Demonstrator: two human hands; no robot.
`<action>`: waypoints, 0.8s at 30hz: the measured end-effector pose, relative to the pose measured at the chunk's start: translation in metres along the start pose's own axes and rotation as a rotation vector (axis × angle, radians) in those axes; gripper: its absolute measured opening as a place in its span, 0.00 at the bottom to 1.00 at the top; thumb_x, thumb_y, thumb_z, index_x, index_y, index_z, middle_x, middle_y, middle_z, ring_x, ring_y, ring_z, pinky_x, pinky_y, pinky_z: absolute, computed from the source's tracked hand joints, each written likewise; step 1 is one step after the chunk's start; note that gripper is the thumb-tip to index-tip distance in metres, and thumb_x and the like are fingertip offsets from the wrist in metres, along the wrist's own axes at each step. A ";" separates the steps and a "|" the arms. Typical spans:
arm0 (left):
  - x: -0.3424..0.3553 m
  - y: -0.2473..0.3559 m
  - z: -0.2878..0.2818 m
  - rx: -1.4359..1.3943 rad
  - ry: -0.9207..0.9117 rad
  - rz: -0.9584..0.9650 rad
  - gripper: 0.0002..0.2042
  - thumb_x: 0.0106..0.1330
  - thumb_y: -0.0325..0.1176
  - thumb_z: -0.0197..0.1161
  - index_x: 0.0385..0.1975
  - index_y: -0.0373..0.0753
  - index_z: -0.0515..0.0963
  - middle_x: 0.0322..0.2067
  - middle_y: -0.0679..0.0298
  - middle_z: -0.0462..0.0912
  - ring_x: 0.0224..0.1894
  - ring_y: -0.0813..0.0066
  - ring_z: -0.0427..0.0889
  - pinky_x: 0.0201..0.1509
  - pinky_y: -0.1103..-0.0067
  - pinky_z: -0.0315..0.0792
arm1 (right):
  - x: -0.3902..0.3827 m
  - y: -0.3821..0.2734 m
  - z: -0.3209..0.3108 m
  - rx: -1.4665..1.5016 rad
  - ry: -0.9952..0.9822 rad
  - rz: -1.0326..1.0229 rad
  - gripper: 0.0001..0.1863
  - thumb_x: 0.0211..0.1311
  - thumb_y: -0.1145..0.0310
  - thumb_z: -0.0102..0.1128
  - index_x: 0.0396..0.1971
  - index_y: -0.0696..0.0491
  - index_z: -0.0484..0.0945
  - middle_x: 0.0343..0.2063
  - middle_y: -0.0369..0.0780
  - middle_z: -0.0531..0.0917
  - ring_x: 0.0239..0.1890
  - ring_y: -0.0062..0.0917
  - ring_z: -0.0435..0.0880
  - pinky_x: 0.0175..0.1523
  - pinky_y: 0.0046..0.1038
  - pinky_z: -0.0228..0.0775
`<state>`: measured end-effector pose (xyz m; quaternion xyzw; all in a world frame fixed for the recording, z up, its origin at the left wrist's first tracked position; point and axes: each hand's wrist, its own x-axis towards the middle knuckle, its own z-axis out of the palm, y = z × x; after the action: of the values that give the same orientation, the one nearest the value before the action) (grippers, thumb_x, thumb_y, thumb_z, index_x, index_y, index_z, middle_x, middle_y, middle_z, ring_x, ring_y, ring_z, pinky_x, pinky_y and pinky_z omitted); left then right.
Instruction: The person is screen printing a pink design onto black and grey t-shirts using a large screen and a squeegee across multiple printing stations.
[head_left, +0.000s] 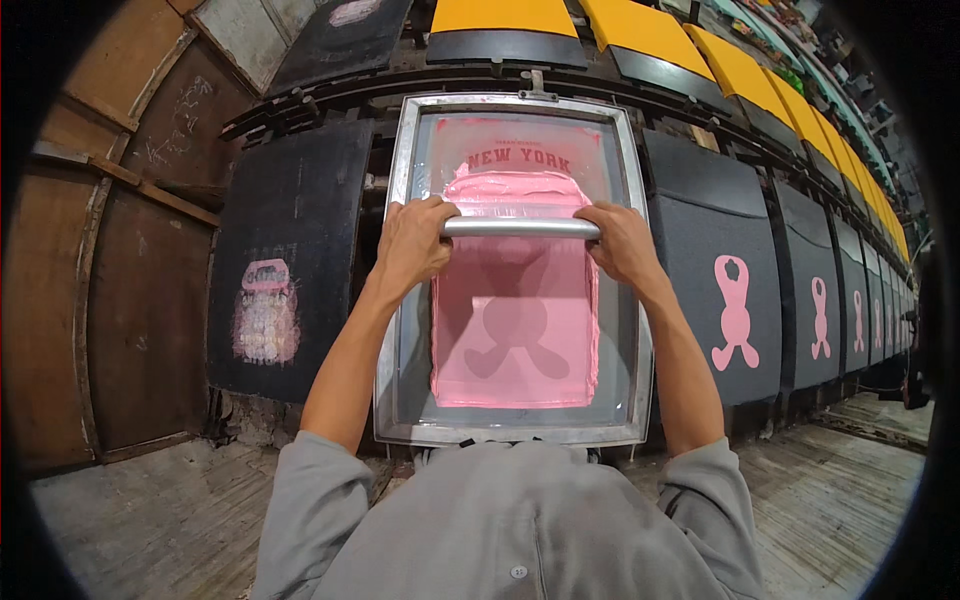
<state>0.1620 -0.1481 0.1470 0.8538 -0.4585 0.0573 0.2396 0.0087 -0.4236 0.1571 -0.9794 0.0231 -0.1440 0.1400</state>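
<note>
A metal-framed printing screen (388, 380) lies in front of me, with pink ink spread over its middle, a darker figure showing through the ink and red lettering near the top. My left hand (415, 240) grips the left end of a silver squeegee bar (518, 228), and my right hand (622, 238) grips its right end. The bar lies crosswise at the upper part of the inked area, just below a thick ridge of pink ink (510, 184).
A dark board (285, 190) with smudged pink print stands left, beside wooden panels (150, 300). Grey fabric-covered boards (690, 210) with pink figures run rightward. Yellow panels (500, 15) line the rack behind. Wooden flooring (820, 500) shows below.
</note>
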 end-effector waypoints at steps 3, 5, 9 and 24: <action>0.006 -0.014 0.041 0.047 0.042 0.003 0.18 0.44 0.20 0.64 0.38 0.40 0.81 0.38 0.60 0.82 0.44 0.57 0.80 0.48 0.65 0.68 | 0.004 0.018 0.038 -0.021 0.087 -0.056 0.18 0.40 0.78 0.67 0.37 0.49 0.82 0.32 0.40 0.83 0.38 0.42 0.83 0.44 0.42 0.74; 0.005 -0.016 0.045 0.047 0.020 -0.014 0.19 0.43 0.18 0.64 0.39 0.41 0.81 0.39 0.61 0.81 0.45 0.58 0.79 0.48 0.65 0.68 | 0.002 0.023 0.045 -0.089 0.065 -0.020 0.20 0.39 0.80 0.67 0.37 0.48 0.81 0.32 0.39 0.82 0.39 0.41 0.82 0.45 0.41 0.74; 0.017 -0.018 0.028 0.055 -0.019 -0.034 0.16 0.47 0.22 0.61 0.38 0.40 0.83 0.38 0.59 0.83 0.45 0.57 0.81 0.49 0.65 0.68 | 0.022 0.023 0.026 -0.040 -0.089 0.058 0.19 0.43 0.78 0.64 0.40 0.51 0.84 0.35 0.44 0.85 0.41 0.43 0.84 0.47 0.41 0.76; 0.059 -0.028 0.015 -0.002 -0.099 -0.131 0.16 0.47 0.25 0.60 0.38 0.38 0.83 0.40 0.52 0.85 0.45 0.47 0.82 0.50 0.61 0.75 | 0.060 0.037 0.019 -0.034 -0.150 0.120 0.17 0.45 0.75 0.61 0.38 0.47 0.86 0.31 0.49 0.86 0.37 0.48 0.84 0.44 0.46 0.77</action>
<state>0.2168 -0.1863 0.1421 0.8836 -0.4129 -0.0013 0.2208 0.0718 -0.4594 0.1455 -0.9865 0.0736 -0.0612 0.1329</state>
